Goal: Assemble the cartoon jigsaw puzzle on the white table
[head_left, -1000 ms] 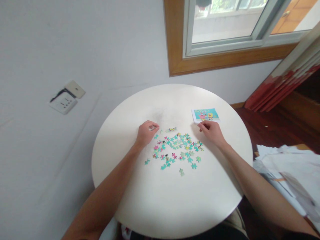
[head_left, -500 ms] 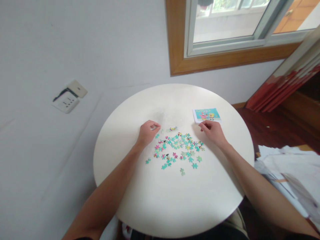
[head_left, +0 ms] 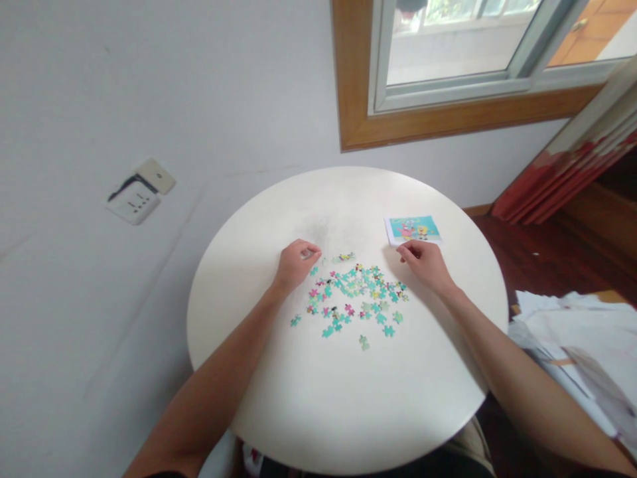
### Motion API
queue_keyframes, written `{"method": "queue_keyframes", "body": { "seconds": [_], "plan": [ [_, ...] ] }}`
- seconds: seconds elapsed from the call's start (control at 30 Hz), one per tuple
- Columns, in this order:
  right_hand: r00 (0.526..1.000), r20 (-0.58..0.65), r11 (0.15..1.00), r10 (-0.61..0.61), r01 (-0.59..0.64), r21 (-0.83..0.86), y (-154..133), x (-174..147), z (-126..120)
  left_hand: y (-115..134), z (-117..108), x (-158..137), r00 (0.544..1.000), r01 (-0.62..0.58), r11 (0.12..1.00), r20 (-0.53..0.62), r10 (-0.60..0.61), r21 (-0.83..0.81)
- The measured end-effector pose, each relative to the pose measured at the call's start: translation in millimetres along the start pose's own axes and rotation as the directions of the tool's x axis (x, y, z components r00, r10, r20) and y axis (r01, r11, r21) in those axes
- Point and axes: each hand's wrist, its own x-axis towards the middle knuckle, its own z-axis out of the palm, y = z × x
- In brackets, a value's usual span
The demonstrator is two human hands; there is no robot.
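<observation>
Loose jigsaw puzzle pieces (head_left: pixel 354 287) in teal, pink, yellow and pale green lie scattered over the middle of the white round table (head_left: pixel 298 398). My left hand (head_left: pixel 297 261) rests at the left of the pile, thumb and fingertips pinched together; anything between them is too small or hidden to make out. To the right of the pile, my right hand (head_left: pixel 423 261) is closed the same way, its fingertips hidden in part. Just beyond it lies a small picture card (head_left: pixel 414 229) with cartoon figures on a teal ground.
A white wall with a loose socket plate (head_left: pixel 133 201) borders the table at left. Behind stands a wood-framed window (head_left: pixel 448 126). A red and cream curtain (head_left: pixel 542 176) hangs at right, above a pile of papers (head_left: pixel 577 325) beside the table.
The whole view has shifted very slightly. Both hands and the puzzle pieces stay in place.
</observation>
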Motion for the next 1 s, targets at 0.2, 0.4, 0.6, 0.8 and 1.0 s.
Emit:
{"method": "queue_keyframes", "body": {
  "seconds": [0.2, 0.4, 0.6, 0.8, 1.0],
  "plan": [
    [1.0, 0.003, 1.0, 0.0, 0.0, -0.002, -1.2, 0.1, 0.1, 0.4, -0.2, 0.6, 1.0, -0.005, 1.0, -0.002, 0.005, 0.0],
    [1.0, 0.005, 1.0, 0.0, 0.0, -0.013, -0.2, 0.3, 0.7, 1.7, -0.9, 0.1, 1.0, -0.004, 1.0, 0.0, 0.004, -0.013],
    [1.0, 0.012, 1.0, -0.008, 0.008, -0.004, 2.9, 0.4, 1.3, 2.5, -1.1, -0.8, 1.0, -0.004, 1.0, 0.011, 0.004, -0.011],
    [1.0, 0.01, 1.0, -0.002, 0.002, -0.003, 1.8, 0.0, 1.4, 1.6, -1.2, -1.0, 1.0, 0.0, 1.0, 0.025, 0.0, -0.006],
    [1.0, 0.009, 1.0, 0.003, -0.003, -0.007, 2.0, -0.4, 1.3, 0.4, -0.7, -0.8, 1.0, -0.01, 1.0, 0.021, 0.01, 0.004]
  ]
}}
